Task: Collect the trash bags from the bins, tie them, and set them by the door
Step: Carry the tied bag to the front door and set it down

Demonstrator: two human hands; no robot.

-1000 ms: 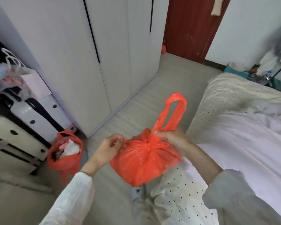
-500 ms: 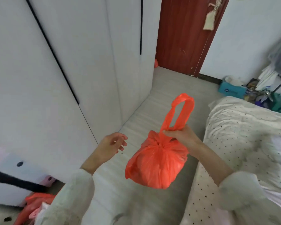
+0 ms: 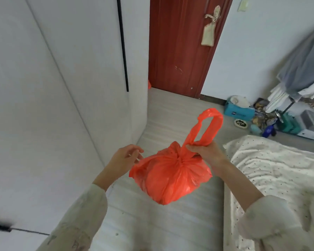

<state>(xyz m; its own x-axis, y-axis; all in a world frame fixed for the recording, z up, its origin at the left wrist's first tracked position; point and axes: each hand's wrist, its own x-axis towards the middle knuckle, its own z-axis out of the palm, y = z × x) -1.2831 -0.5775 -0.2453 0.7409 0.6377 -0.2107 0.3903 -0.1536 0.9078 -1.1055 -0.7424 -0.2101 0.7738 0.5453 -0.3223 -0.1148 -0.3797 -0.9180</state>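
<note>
A full orange trash bag (image 3: 170, 178) hangs in the air in front of me, its neck knotted and one handle loop standing up. My right hand (image 3: 205, 153) grips the bag at the base of that loop, just right of the knot. My left hand (image 3: 125, 156) hovers beside the bag's left corner with loosely curled fingers and holds nothing. The dark red door (image 3: 181, 46) is shut ahead of me. A sliver of another orange bag (image 3: 149, 85) peeks out at the door's foot, behind the wardrobe corner.
A white wardrobe (image 3: 62, 78) fills the left side. A bed with a dotted cover (image 3: 272, 171) runs along the right. Between them a strip of grey floor (image 3: 170, 113) leads to the door. Boxes, clutter and hanging clothes (image 3: 261, 113) stand at the far right wall.
My view has turned from the bin corner toward the door and moved closer. My left hand let go of the bag, which my right hand now carries alone.
</note>
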